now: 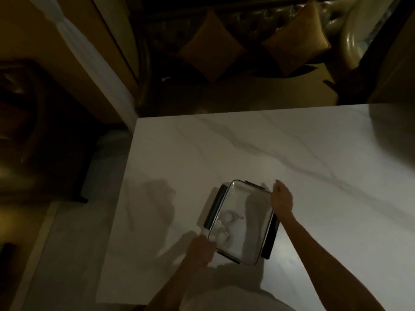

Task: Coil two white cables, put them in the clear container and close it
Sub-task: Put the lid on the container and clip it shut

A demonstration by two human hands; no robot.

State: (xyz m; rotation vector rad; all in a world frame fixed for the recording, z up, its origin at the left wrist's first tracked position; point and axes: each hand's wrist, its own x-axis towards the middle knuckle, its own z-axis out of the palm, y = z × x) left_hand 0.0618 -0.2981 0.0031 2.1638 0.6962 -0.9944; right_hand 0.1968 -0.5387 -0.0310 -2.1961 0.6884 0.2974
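Clear container (243, 223) on bench (179, 153), two coiled white cables (224, 225) inside. Left hand (201, 249) at near-left corner, right hand (281, 199) at far-right edge; finger spread unclear in dimness.

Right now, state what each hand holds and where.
Both hands touch the clear container: left hand at its near-left corner, right hand at its far-right edge. Actual grip unclear.

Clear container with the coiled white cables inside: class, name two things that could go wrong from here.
A dark latch may not be clipped, so the lid could lift. The left hand and right hand press opposite corners, so the clear container could slide on the smooth marble table.
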